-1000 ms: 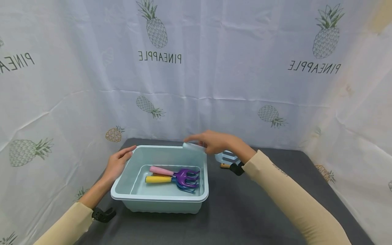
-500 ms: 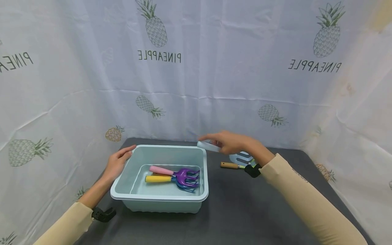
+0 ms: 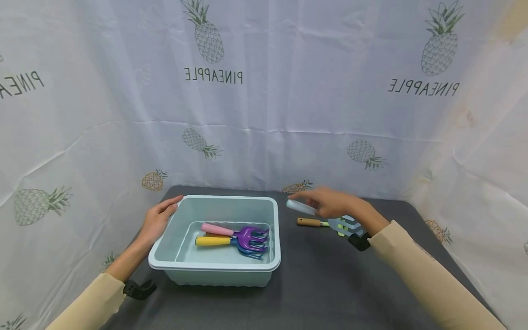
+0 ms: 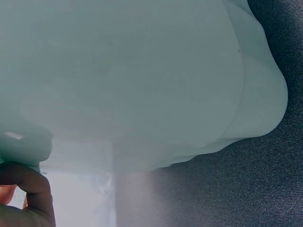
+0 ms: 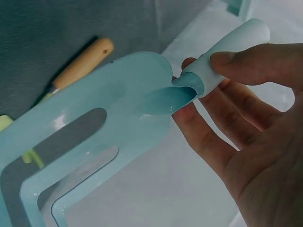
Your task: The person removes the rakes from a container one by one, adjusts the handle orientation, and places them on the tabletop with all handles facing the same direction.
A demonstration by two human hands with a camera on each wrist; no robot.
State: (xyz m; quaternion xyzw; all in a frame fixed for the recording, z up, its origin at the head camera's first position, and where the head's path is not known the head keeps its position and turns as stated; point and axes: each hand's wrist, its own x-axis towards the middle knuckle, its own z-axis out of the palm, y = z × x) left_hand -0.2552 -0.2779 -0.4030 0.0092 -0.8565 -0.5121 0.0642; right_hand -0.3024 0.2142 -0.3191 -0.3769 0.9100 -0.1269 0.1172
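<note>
Two hands work at a tub point(image 3: 218, 276) that sits on a dark table point(image 3: 321, 293). The left hand point(image 3: 156, 222) grips the tub's left rim near its far corner, fingers bent at the edge. Inside the tub, a yellow handle point(image 3: 212, 241) lies nearest; just beyond it are a bit of brown handle point(image 3: 218, 235) and a pink handle point(image 3: 217, 229). The pink one ends in a purple fork point(image 3: 252, 238), lying partly over a blue fork point(image 3: 250, 253), tines toward the tub's right wall.

Right of the tub, a wood-handled tool point(image 3: 309, 222) lies on the table. Off the tub's far right corner, the right hand point(image 3: 332, 203) has a pale fork point(image 5: 137, 80) by its handle, thumb and fingers wrapped round it, slotted head raised above that tool. Behind the tub hangs a white curtain point(image 3: 264, 101) printed with pineapples.
</note>
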